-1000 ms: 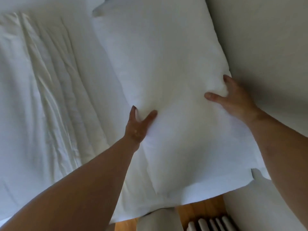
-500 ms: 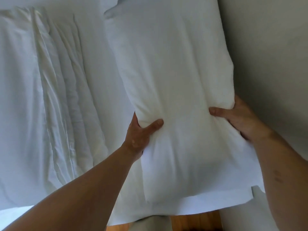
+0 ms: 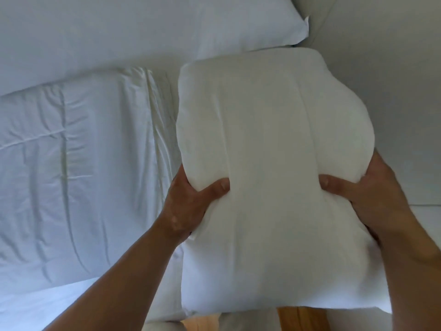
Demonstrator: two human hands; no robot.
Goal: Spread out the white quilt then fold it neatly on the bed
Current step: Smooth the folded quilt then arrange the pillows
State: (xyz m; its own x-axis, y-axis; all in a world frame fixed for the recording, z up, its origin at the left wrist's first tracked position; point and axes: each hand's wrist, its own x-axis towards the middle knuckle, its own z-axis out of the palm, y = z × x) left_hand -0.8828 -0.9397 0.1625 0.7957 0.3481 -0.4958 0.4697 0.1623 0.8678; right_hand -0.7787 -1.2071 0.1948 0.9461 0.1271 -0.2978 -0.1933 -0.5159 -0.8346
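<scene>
A plump white pillow (image 3: 272, 144) fills the middle and right of the head view, lifted off the bed. My left hand (image 3: 191, 204) grips its left side, thumb pressed into the front. My right hand (image 3: 367, 194) grips its right side in the same way. The white quilt (image 3: 78, 168) lies creased and folded flat on the bed at the left, apart from both hands.
A second white pillow (image 3: 148, 32) lies across the top of the bed. A pale wall (image 3: 393, 80) stands close on the right. A strip of wooden floor (image 3: 300, 318) shows at the bottom edge below the held pillow.
Both hands have tightened their hold and raised the pillow toward me. The view has swung, so the second pillow has come into sight at the top.
</scene>
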